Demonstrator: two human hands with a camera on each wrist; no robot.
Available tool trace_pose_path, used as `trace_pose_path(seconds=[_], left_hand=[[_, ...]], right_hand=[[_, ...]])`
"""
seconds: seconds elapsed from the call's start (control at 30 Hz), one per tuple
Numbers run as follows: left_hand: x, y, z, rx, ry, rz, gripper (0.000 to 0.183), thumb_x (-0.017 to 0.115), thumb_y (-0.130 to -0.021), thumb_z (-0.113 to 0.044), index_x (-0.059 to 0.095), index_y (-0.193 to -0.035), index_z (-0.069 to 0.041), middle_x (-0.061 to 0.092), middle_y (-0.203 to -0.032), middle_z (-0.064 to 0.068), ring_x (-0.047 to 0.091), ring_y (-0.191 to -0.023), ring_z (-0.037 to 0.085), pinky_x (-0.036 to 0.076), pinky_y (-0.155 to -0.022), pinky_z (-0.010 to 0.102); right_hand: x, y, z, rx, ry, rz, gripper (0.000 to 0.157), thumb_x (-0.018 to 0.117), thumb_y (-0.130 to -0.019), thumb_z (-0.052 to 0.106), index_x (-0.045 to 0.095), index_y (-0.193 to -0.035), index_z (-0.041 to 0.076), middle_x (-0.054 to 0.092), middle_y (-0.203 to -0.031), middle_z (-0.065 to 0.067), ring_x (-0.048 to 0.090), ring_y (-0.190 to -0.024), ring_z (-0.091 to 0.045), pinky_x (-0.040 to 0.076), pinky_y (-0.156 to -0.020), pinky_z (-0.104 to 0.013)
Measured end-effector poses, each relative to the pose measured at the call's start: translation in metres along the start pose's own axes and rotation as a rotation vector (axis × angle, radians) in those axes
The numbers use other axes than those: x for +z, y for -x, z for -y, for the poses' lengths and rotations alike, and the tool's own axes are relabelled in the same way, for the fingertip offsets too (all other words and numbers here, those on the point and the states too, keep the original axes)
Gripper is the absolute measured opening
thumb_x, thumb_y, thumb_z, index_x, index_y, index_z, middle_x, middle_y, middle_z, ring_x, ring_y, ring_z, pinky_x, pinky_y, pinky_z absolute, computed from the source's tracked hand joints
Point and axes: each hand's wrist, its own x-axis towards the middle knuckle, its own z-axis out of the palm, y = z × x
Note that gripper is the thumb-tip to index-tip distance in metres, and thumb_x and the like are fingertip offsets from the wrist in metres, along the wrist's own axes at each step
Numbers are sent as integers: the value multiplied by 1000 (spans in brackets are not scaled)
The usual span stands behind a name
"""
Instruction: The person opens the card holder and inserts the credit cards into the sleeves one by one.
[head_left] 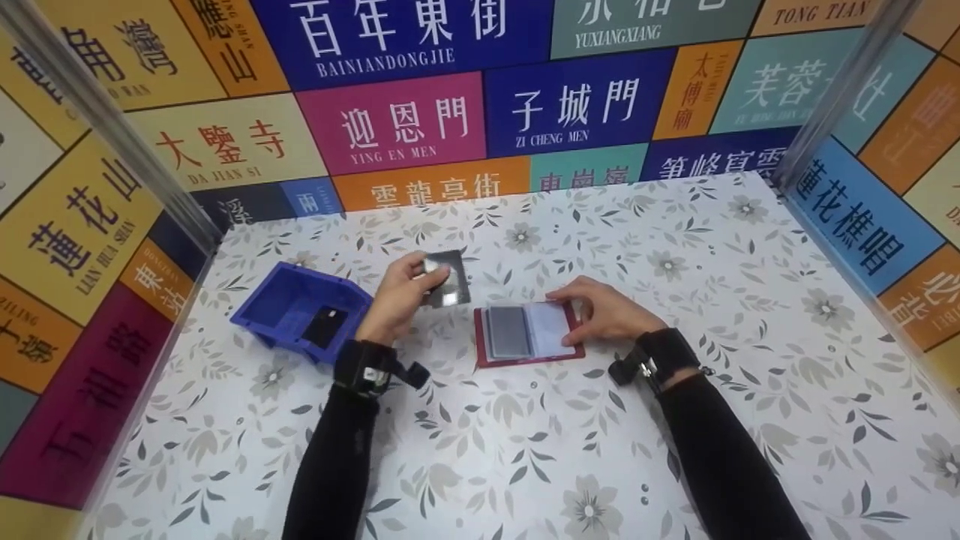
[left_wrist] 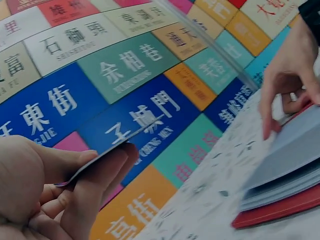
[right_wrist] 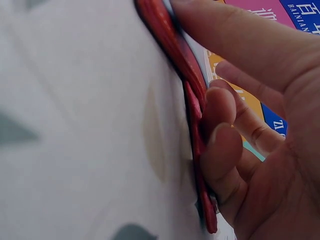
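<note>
My left hand [head_left: 394, 300] pinches a thin, dark, glossy card [head_left: 453, 279] between thumb and fingers, held above the table, left of a small booklet. In the left wrist view the card [left_wrist: 107, 149] shows nearly edge-on. The booklet is a red card holder [head_left: 532, 362], lying open with clear plastic sleeves [head_left: 510, 331] fanned on its left side and a pale page on its right. My right hand [head_left: 611, 311] grips the holder's right side, thumb on the page. Curled fingers press against the red cover [right_wrist: 197, 140] in the right wrist view.
A blue plastic bin [head_left: 277, 300] stands left of my left hand, with a black flat item [head_left: 325, 326] inside. The table has a white cloth [head_left: 465, 465] with a leaf and flower print. Colourful panels with lettering [head_left: 405, 120] rise along the back and both sides.
</note>
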Motion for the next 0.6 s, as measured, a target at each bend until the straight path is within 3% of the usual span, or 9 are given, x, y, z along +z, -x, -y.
trace_pose_path(seconds=[0.13,0.23,0.6], left_hand=[[31,1,15,-20,-12,62,13,66,-98,-1,65,-110,3,74,-92,6,70,-71,14,61,-62,26],[45,3,21,-42,-32,93,17,67,-98,-3,66,-113,4,74,-94,7,71,-72,14,61,-64,26],[57,5,27,-67,-23,122,21,67,-99,-5,64,-116,7,73,-97,8,72,-77,14,61,-68,26]], right_hand=[[0,1,0,5,3,-7,79,96,-71,24,64,-143,20,59,-129,-8,56,-95,-22,47,-83,-33],[0,1,-1,-18,6,-13,79,96,-71,23,64,-143,18,60,-129,-9,57,-92,-21,48,-81,-31],[1,1,6,-20,5,-32,78,95,-72,23,63,-143,17,62,-127,-9,57,-93,-22,47,-82,-31]])
